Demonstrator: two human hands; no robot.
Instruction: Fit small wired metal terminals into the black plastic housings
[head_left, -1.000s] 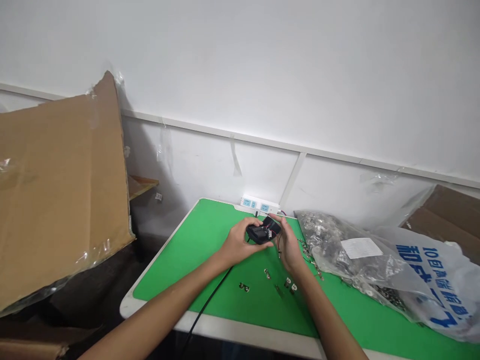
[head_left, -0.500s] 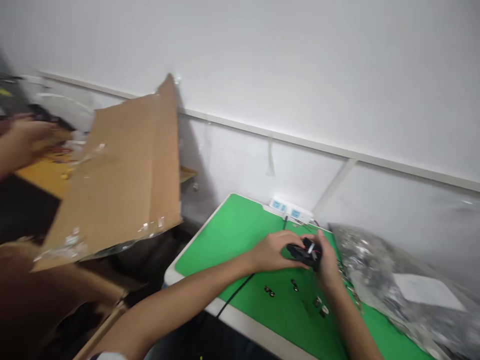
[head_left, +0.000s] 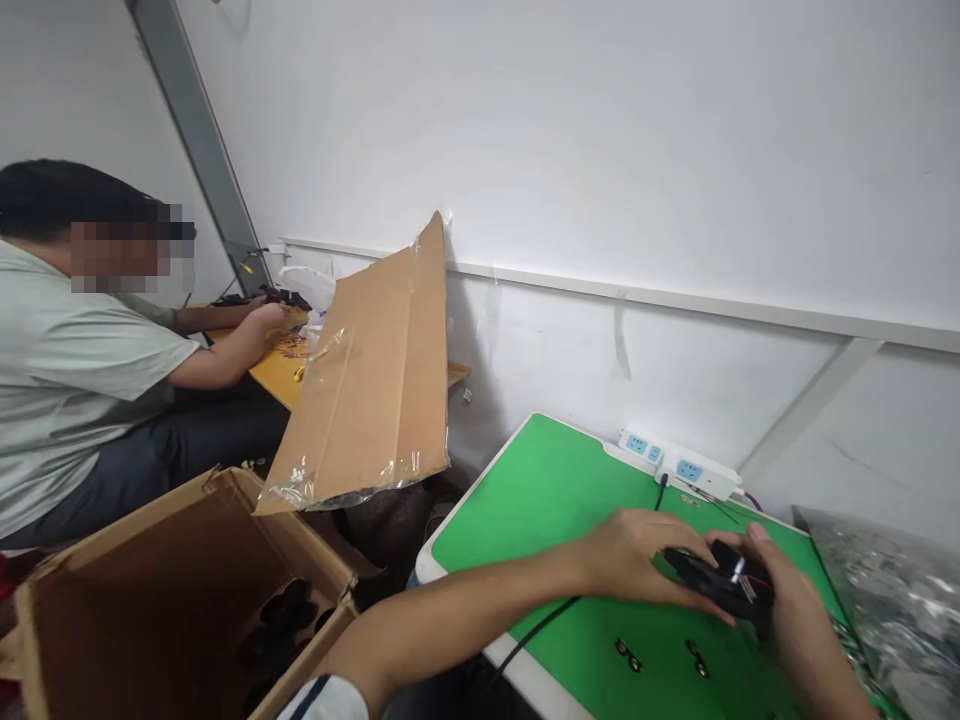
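White sleeve [head_left: 341,700], dark stripe [head_left: 310,697]; bare left hand [head_left: 637,555]

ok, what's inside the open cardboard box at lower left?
Black parts, bunched toward the right side of the cardboard box; too dark to identify. Anything beneath them is covered, and the left interior is in shadow.

1. Tabletop [head_left: 540,480]: smooth, matt green surface with a pale, plastic-looking rim.
2. Black housing [head_left: 731,590], above the tabletop: dark, smooth, apparently plastic.
3. Small parts [head_left: 628,655], toward the near edge: shiny metal.
4. Power strip [head_left: 679,465], along the far edge: smooth white plastic, pale blue socket faces.
5. Bag [head_left: 892,580], toward the right: crinkled, glossy, see-through plastic.
6. Cardboard sheet [head_left: 382,370], beyond the left edge: matt brown, with glossy clear tape [head_left: 405,467].
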